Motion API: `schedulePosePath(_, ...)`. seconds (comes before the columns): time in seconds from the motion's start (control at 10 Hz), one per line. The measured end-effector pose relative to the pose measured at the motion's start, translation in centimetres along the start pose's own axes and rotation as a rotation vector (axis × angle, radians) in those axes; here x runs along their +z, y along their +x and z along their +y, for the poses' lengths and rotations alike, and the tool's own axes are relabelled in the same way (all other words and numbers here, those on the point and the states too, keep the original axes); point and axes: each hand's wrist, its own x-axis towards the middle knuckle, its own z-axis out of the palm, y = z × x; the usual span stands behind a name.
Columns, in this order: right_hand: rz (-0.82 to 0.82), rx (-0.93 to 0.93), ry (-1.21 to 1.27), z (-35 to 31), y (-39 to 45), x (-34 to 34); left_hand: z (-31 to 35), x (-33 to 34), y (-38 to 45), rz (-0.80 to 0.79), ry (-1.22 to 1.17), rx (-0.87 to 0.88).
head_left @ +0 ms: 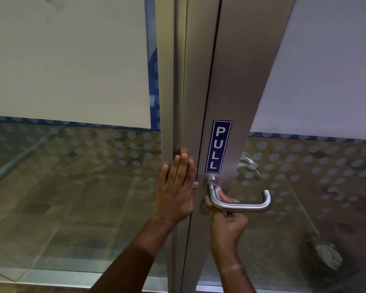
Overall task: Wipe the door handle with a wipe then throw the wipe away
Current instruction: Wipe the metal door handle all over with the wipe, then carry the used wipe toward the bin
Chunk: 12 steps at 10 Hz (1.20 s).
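Note:
A brushed steel lever door handle (249, 205) juts from the aluminium door stile, bending back at its right end. My right hand (227, 220) comes from below and is closed behind the handle's inner part near the round base. Small bits of a white wipe (217, 190) show between its fingers and the metal. My left hand (178, 191) lies flat, fingers together and pointing up, against the fixed metal frame left of the door gap. It holds nothing.
A blue PULL sticker (218, 146) is stuck above the handle. A keyhole cylinder (205, 209) sits just below the handle base. Glass panels with frosted film and dot patterns flank the frame (171, 102) on both sides. The handle's twin (248, 162) shows through the right glass.

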Motion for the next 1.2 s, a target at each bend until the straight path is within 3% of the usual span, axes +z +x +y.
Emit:
schedulePosePath(0.1, -0.049, 0.057, -0.300, 0.5, -0.1, -1.1, 0.1, -0.2, 0.1, -0.013, -0.007, -0.012)
schedulePosePath(0.2, -0.022, 0.117, -0.412, 0.6, 0.0, -2.2, 0.2, -0.5, 0.1, -0.026, -0.010, -0.011)
schedulePosePath(0.7, -0.020, 0.138, -0.132, -3.6, -0.9, -6.0, 4.7, -4.5, -1.5, -0.260, -0.193, -0.090)
schedulePosePath(0.8, -0.027, 0.153, -0.143, -4.3, -1.2, -7.2, 6.0, -4.9, -1.7, -0.294, -0.246, -0.065)
schedulePosePath(1.2, 0.127, -0.112, -0.371, -7.7, -0.4, -14.8, 13.7, -5.3, -2.0, -0.372, -0.438, 0.056)
